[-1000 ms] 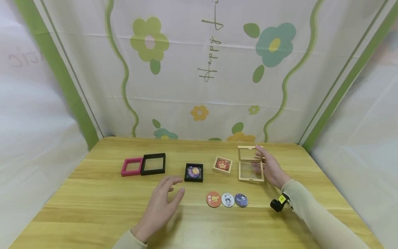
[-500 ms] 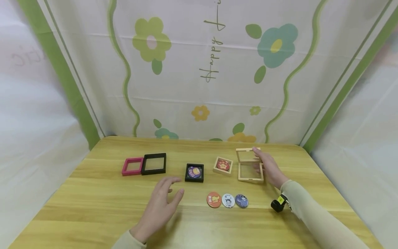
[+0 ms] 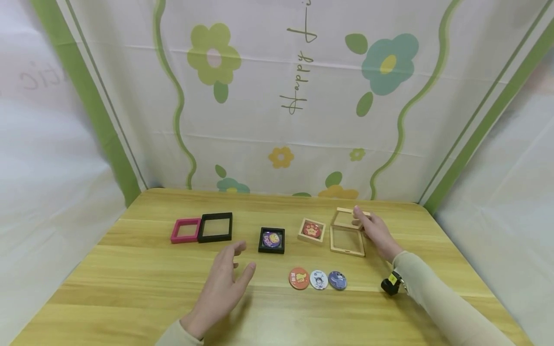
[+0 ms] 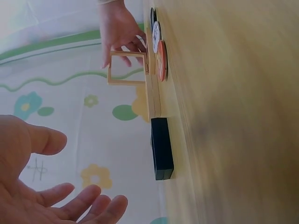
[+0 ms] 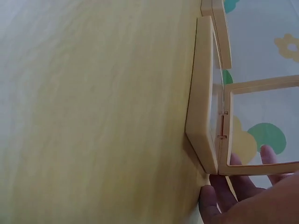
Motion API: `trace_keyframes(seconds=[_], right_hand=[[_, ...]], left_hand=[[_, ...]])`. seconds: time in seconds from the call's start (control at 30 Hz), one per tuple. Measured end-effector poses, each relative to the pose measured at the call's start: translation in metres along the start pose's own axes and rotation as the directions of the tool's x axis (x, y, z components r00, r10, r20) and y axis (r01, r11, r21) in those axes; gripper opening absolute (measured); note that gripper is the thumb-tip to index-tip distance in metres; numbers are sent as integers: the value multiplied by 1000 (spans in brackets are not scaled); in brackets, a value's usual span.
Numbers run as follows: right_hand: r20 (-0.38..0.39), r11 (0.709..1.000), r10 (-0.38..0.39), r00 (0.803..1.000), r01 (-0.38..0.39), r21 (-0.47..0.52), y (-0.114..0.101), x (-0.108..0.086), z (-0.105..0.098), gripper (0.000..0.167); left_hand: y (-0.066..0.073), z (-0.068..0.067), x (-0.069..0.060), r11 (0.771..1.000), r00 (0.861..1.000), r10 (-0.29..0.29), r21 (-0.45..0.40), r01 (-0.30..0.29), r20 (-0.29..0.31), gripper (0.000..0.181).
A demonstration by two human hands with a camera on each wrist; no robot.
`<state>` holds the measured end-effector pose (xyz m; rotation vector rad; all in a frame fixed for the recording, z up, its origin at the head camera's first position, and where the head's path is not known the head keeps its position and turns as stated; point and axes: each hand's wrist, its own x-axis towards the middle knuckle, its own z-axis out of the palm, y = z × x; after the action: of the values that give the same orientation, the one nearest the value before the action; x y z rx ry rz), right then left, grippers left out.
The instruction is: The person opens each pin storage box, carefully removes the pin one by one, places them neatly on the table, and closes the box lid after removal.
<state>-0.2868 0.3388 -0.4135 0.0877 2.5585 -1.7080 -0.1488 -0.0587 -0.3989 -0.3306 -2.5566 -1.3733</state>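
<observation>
The right hand [image 3: 377,234] holds the raised lid of a square, beige hinged display frame [image 3: 347,252], its thumb at the upper rail and its fingers behind; the frame's base lies on the yellow wood-grain table [image 3: 130,288], at the right end of the row. The left hand [image 3: 222,283] hovers above the wood, its fingers and thumb apart, nearest a small square black frame [image 3: 271,250] that contains a round purple badge [image 3: 272,239]. A small beige frame [image 3: 310,240] contains a round red badge [image 3: 311,230]. Wood shows through the windows of the larger black frame [image 3: 215,238] and the bright pink frame [image 3: 185,239], which touch.

The right wrist view shows the hinge [image 5: 223,125] up close, and the left wrist view shows the lid standing up from the base; the head view gives neither clearly.

Round orange [image 3: 299,278], white [image 3: 319,279] and blue [image 3: 337,280] badges lie nearer the person. Table surface extends from the right hand to the right edge.
</observation>
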Motion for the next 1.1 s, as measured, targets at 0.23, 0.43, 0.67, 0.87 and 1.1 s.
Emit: trace_keyframes(seconds=[0.23,0.43,0.67,0.87,1.1], right_hand=[[-20,982,-105,994,101,-159,-4,1,-4,78],[74,921,-260,963,270,-281,-13,4,-19,51],[291,861,-314,904,400,-314,-27,8,-39,27],[430,781,-327,842,497,-379,-39,12,-45,18],[592,649,-336,733,635,-419,-56,14,-41,13]], left_hand=[[0,-1,-1,1000,1000,-16,-4,16,8,54],[0,-2,-2,1000,1000,12,10,-12,13,51],[2,-2,-2,999,999,31,17,-32,28,44],[3,-2,-2,998,998,57,13,-57,29,39],[4,-1,-5,999,998,45,-1,-45,45,35]])
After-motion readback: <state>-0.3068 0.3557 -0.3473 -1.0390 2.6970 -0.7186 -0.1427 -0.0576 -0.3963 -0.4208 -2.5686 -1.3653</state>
